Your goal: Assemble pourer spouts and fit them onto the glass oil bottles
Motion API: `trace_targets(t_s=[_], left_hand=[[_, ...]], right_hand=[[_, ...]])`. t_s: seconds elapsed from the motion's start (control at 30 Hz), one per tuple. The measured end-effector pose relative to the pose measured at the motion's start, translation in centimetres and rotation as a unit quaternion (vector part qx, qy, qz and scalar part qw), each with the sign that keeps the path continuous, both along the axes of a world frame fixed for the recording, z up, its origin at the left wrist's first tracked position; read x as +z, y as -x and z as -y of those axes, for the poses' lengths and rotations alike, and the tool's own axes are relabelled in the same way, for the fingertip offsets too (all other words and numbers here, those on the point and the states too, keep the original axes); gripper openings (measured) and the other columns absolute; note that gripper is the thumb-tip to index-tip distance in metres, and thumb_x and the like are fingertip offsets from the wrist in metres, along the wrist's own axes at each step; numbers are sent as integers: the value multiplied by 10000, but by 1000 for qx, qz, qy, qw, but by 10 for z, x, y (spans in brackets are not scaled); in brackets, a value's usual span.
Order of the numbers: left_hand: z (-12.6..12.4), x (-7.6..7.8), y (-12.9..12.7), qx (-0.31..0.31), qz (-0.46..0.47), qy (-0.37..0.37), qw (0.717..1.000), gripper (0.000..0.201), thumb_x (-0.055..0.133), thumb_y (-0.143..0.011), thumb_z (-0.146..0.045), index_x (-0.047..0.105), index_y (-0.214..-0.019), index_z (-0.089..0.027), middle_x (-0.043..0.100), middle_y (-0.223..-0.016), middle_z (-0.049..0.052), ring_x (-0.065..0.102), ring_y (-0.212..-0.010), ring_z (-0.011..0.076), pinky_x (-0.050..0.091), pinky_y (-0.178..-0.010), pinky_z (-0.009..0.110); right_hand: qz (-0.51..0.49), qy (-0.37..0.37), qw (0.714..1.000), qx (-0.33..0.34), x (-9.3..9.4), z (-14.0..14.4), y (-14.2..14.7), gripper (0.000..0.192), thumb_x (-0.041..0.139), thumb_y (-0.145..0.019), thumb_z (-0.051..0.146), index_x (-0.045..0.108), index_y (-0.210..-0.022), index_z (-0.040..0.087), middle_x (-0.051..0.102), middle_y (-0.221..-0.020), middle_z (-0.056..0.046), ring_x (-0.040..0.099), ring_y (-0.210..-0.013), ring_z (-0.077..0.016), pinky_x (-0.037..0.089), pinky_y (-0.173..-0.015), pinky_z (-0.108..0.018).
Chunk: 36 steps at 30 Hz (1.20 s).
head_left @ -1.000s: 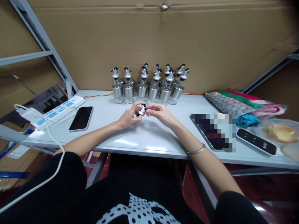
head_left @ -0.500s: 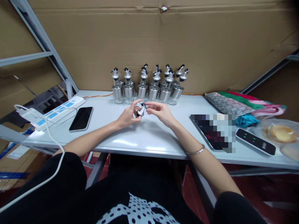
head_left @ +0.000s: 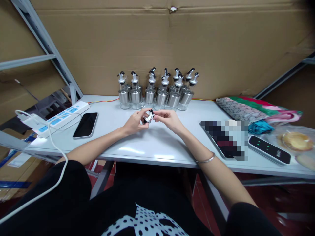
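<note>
My left hand (head_left: 133, 124) grips a silver bottle pourer (head_left: 148, 118) with a black flip lid, held tilted above the table between thumb and fingers. From the other side, my right hand (head_left: 171, 121) has its thumb and index finger pinched at the spout end of the same pourer. Just what those fingertips press on is too small to make out. Behind both hands stand several glass bottles with steel sleeves (head_left: 150, 96), upright in two rows. Many carry pourers like the held one, while a few in the back are partly hidden.
On the white table (head_left: 152, 147) a phone (head_left: 86, 125) and a power strip (head_left: 62, 119) with a white cable lie left. At right are a blurred-out dark device (head_left: 220, 139), a black-and-white box (head_left: 269, 149), patterned cloth (head_left: 261, 109) and bagged food (head_left: 296, 141). A cardboard wall (head_left: 118, 39) rises behind.
My right fingertips have come down slightly and closed together at the pourer's spout end. My left hand keeps its hold almost unmoved. The black lid now stands more upright.
</note>
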<state>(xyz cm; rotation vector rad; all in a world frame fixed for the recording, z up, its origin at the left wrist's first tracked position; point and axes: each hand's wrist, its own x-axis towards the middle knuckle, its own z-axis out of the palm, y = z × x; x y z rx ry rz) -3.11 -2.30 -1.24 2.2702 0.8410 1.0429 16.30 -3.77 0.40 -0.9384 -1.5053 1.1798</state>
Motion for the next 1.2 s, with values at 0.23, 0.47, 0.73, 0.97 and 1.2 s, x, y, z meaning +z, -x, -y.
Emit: trace_targets(t_s=[0.23,0.47,0.73,0.97,1.2], left_hand=[[0,-6,-1,-30,22,-31,999,586,520,-671,-132,433,-1249,-171,602,-807,-15,518,-663,96,455,-700,223],[1,-5,-3,-42,30,-72,996,680,500,-667,-115,352,-1328,-171,600,-787,-39,509,-629,75,456,-678,198],[-3,-6,1,-13,-16,-141,990,605,518,-670,-124,464,-1272,-161,646,-875,17,559,-708,109,479,-743,247],[-5,-7,3,6,-40,-168,985,639,523,-672,-101,475,-1306,-170,666,-888,13,573,-804,134,489,-792,259],[-7,-8,4,9,-48,-177,983,658,522,-669,-98,455,-1321,-159,671,-896,12,563,-801,136,494,-781,256]], right_hand=[[-5,29,999,26,1,3,-1,323,796,-580,339,743,-843,158,693,-697,-15,550,-610,-116,471,-695,-315],[13,5,1000,28,5,6,1,269,761,-620,321,742,-825,148,694,-713,-24,538,-620,-117,458,-670,-294],[63,-60,996,4,-4,1,0,295,677,-672,292,750,-907,129,698,-812,-38,571,-687,-144,441,-672,-295],[68,-64,996,-2,-5,0,-2,307,672,-676,283,754,-932,135,708,-833,-43,577,-694,-145,451,-682,-295],[57,-24,998,24,3,5,-2,310,702,-675,305,761,-939,153,724,-829,-40,562,-680,-136,475,-686,-294]])
